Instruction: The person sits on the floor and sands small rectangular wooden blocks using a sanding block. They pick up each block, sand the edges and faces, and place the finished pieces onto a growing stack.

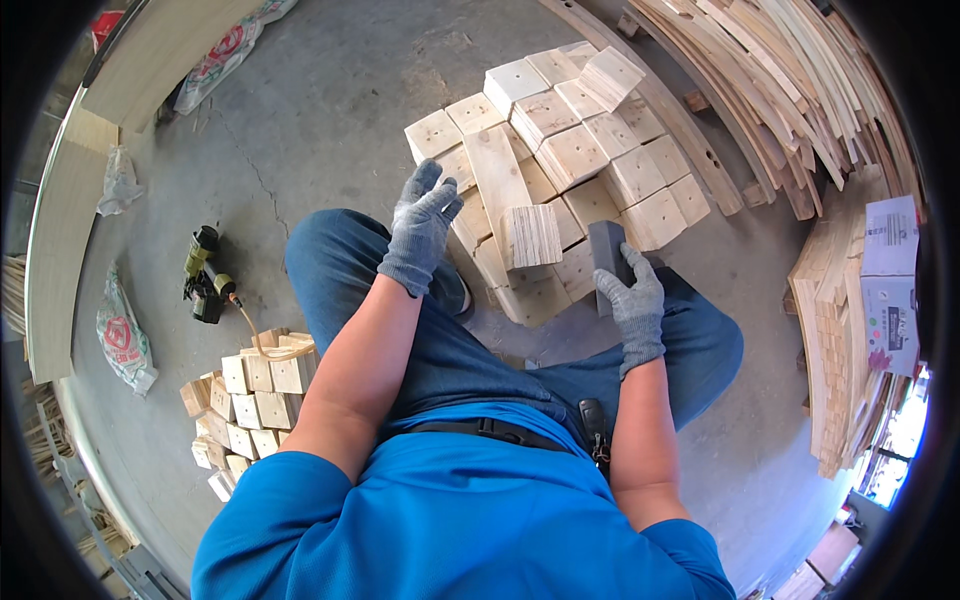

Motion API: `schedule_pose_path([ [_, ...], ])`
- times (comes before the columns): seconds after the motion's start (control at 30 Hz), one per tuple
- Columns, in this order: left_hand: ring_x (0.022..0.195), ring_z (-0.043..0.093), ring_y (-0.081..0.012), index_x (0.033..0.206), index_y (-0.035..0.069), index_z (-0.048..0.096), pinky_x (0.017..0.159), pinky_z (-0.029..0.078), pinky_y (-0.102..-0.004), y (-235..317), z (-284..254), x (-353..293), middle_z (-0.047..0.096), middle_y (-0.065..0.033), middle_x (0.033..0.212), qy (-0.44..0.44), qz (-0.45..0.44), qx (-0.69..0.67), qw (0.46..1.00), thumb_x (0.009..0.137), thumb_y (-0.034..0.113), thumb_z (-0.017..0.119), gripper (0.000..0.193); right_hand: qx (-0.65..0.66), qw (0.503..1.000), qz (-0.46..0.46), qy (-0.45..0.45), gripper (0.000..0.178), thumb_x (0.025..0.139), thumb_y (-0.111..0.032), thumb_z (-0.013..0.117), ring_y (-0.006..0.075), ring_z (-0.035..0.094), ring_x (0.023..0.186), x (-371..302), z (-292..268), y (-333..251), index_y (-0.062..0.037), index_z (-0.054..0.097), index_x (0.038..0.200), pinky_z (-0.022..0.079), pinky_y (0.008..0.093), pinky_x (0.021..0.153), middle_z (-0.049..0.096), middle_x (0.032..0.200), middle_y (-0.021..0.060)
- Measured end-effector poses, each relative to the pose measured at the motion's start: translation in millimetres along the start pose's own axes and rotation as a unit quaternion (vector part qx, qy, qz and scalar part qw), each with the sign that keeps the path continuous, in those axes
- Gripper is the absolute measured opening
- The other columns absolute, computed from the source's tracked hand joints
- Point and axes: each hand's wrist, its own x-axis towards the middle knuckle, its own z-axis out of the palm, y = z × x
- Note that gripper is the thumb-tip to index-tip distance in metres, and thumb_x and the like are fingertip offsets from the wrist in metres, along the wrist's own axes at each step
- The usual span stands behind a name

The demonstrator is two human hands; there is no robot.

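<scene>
The right hand (634, 300), in a grey knitted glove, grips a dark grey, straight-edged rectangular block (606, 250), thumb and fingers wrapped around its right side. The block stands just beside the near right edge of a broad pile of pale, square-ended wooden blocks (570, 157) on the grey concrete floor (745, 335), near the right knee. The left hand (418, 228), gloved alike, has its fingers spread and loosely curled, with nothing in them; it hovers by the pile's left side, and whether a fingertip touches the wood is hard to tell. Near it, a long pale wooden piece (497, 170) with a striped, squarish end lies across the blocks.

The dark block looks stiff and light enough for one hand; its material is unclear. The long sides, around mid-length, seem the best place to hold it. The wooden pieces look rigid, not fragile, probably weightier, with dry faces that knitted gloves should grip well, best across opposite sides.
</scene>
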Motion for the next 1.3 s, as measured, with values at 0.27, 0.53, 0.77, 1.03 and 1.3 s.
schedule_pose_path([
  [0.27, 0.127, 0.066, -0.0224, 0.138, 0.002, 0.069, 0.107, 0.057, -0.035, -15, -16, 9, 0.07, -0.013, 0.139, -0.046, 0.066, 0.178, 0.981, 0.089, -0.005, 0.081, 0.052, 0.001, 1.0, 0.002, -0.001, 0.075, 0.082, -0.02, 0.095, 0.031, 0.066, 0.13, 1, 1, 6, 0.0039, 0.064, 0.145, 0.052, 0.0388, 0.113, 0.068, 0.142, 0.0221],
  [0.53, 0.123, 0.069, -0.0219, 0.111, 0.002, 0.079, 0.114, 0.049, -0.0369, -13, -4, 1, 0.076, -0.0132, 0.13, -0.042, 0.092, 0.24, 0.965, 0.088, 0.005, 0.086, 0.024, -0.007, 1.0, 0.01, -0.006, 0.074, 0.082, -0.022, 0.095, 0.0322, 0.067, 0.129, 0, 0, 4, 0.0033, 0.064, 0.145, 0.053, 0.0391, 0.112, 0.068, 0.142, 0.0229],
  [0.77, 0.111, 0.072, -0.0206, 0.105, 0.0, 0.079, 0.105, 0.054, -0.0349, -20, -14, 8, 0.079, -0.0124, 0.117, -0.078, 0.088, 0.175, 0.978, 0.094, 0.003, 0.07, 0.015, -0.025, 1.0, -0.002, -0.008, 0.074, 0.082, -0.023, 0.095, 0.0321, 0.067, 0.129, 0, 2, 1, 0.0031, 0.065, 0.144, 0.053, 0.0393, 0.112, 0.068, 0.142, 0.0228],
  [1.03, 0.098, 0.075, -0.031, 0.079, 0.006, 0.066, 0.096, 0.06, -0.048, -15, -22, 15, 0.077, -0.0155, 0.094, 0.008, -0.011, -0.002, 1.0, 0.107, 0.033, 0.067, 0.039, -0.038, 0.999, 0.001, -0.015, 0.074, 0.082, -0.024, 0.095, 0.0325, 0.067, 0.13, 1, 4, 0, 0.0026, 0.065, 0.144, 0.053, 0.0394, 0.112, 0.067, 0.142, 0.0229],
  [1.3, 0.096, 0.074, -0.0328, 0.078, 0.011, 0.065, 0.095, 0.057, -0.0488, -11, -15, 15, 0.078, -0.0143, 0.093, 0.004, -0.063, -0.008, 0.998, 0.109, 0.065, 0.054, 0.063, -0.048, 0.999, -0.011, -0.013, 0.074, 0.081, -0.027, 0.095, 0.0331, 0.067, 0.129, 2, 4, 4, 0.002, 0.066, 0.143, 0.052, 0.0402, 0.112, 0.067, 0.141, 0.0227],
])
